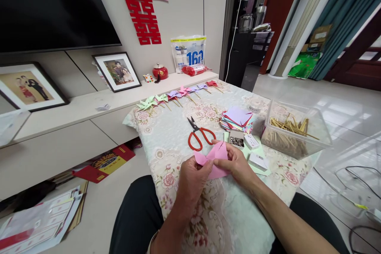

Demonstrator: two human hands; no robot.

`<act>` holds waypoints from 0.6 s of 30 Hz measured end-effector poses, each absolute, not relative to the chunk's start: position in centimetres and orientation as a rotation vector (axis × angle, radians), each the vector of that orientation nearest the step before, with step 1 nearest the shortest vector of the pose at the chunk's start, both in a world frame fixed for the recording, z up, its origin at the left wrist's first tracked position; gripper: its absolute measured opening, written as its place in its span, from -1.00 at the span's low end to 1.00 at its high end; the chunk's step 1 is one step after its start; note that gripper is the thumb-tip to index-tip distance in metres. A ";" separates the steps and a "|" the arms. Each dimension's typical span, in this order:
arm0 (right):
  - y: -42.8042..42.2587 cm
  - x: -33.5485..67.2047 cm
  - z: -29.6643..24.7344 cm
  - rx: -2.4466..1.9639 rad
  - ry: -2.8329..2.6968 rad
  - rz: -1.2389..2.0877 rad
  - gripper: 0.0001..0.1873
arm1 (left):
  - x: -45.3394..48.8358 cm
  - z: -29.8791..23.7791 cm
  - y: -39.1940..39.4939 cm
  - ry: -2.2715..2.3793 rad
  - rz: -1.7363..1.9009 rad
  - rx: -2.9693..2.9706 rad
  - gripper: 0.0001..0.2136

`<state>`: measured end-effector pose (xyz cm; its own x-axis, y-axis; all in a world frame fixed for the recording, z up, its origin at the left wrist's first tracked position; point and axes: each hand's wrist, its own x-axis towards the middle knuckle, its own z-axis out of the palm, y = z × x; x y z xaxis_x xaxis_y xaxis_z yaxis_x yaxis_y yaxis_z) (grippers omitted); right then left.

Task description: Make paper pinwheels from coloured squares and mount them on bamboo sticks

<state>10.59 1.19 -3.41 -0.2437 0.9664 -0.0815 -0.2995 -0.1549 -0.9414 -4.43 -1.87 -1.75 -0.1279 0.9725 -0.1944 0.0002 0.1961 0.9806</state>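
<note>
Both my hands hold a pink paper square (214, 159) with its corners folded up, above a table covered in a floral cloth (166, 143). My left hand (192, 180) pinches the paper's left corner. My right hand (235, 162) grips its right side, fingers curled over the top. Red-handled scissors (200, 135) lie on the cloth just beyond the paper. A small open box of metal pins (237, 139) and two white boxes (251, 141) sit beside my right hand.
A stack of coloured paper squares (237, 119) and a clear tub of wooden sticks (293, 131) stand at the right. Several finished paper pinwheels (178, 95) lie along the table's far edge. A low shelf with framed photos (117, 71) runs at left; cables lie on the floor at right.
</note>
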 end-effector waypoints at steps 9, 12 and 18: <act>1.6 11.2 -4.1 -0.933 -1.109 1.391 -0.54 | -6.4 -1.1 -1.4 1.286 1.147 0.796 -0.71; 1.5 11.6 -4.0 -0.978 -1.211 1.123 -0.78 | -7.4 -1.4 -1.0 1.222 1.161 0.685 -0.71; 0.7 11.3 -3.0 -0.782 -1.764 0.794 -0.91 | -8.4 -1.0 -0.9 1.219 1.175 0.659 -0.75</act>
